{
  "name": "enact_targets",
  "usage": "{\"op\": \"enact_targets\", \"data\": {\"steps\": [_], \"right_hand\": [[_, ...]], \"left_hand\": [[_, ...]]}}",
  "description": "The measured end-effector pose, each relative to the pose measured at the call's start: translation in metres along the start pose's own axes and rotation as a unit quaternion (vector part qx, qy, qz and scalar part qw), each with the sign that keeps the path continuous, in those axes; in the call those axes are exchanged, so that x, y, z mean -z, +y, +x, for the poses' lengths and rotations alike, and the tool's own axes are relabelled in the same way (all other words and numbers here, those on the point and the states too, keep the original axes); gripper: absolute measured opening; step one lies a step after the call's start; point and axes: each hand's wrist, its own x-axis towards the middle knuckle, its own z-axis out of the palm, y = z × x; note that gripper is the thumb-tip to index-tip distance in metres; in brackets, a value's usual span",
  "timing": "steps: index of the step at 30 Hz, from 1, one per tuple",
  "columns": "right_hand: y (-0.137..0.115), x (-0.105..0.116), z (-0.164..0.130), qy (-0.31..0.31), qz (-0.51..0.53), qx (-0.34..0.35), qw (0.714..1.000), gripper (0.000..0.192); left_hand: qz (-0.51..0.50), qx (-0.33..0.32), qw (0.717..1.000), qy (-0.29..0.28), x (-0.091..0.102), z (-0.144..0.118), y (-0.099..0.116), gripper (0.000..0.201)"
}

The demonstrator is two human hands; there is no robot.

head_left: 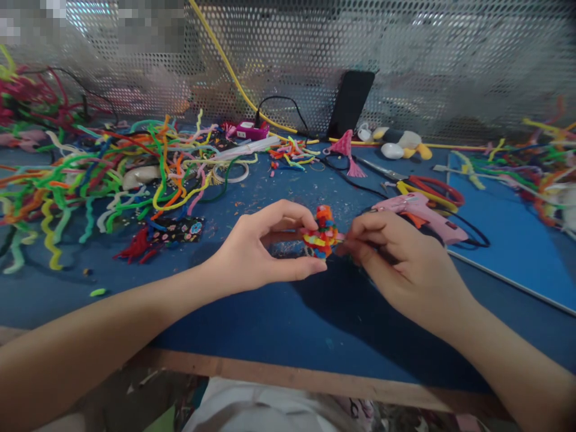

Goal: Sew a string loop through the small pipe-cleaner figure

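Observation:
My left hand [261, 249] pinches a small multicoloured pipe-cleaner figure [321, 233], mostly orange with yellow, red and blue bands, between thumb and fingers above the blue table [252, 324]. My right hand [396, 264] meets the figure from the right, its fingertips closed on a thin pink piece at the figure's side. Both forearms reach in from the bottom corners.
A big tangle of coloured pipe cleaners [103, 174] covers the left. A pink glue gun [423, 216] lies just behind my right hand, with scissors [418, 183], a pink tassel [348, 150], a dark phone [351, 102] leaning on the perforated metal screen, and a lighter blue board [517, 240] at right.

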Motion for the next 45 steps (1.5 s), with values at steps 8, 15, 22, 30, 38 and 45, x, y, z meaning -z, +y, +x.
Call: {"op": "enact_targets", "data": {"steps": [8,15,22,30,38,45], "right_hand": [[-0.002,-0.001,0.000,0.015,-0.021,0.023,0.999,0.007],[-0.005,-0.001,-0.002,0.044,-0.049,0.023,0.998,0.006],[-0.012,-0.006,-0.006,0.071,-0.137,0.055,0.986,0.007],[-0.003,-0.015,-0.010,0.096,-0.244,0.163,0.951,0.012],[-0.005,-0.012,-0.006,0.108,-0.302,0.238,0.917,0.012],[-0.004,-0.015,-0.006,0.089,-0.286,0.225,0.927,0.011]], "left_hand": [[-0.046,0.057,0.996,-0.053,0.003,0.003,-0.004,0.032],[-0.203,0.144,0.968,-0.043,-0.002,0.007,-0.003,0.032],[-0.251,0.192,0.948,-0.025,-0.006,0.007,0.000,0.040],[-0.147,0.192,0.968,-0.067,0.001,0.008,0.000,0.035],[-0.126,0.184,0.972,-0.068,-0.003,0.007,0.002,0.034],[-0.056,0.172,0.979,-0.098,-0.001,0.005,-0.001,0.039]]}}
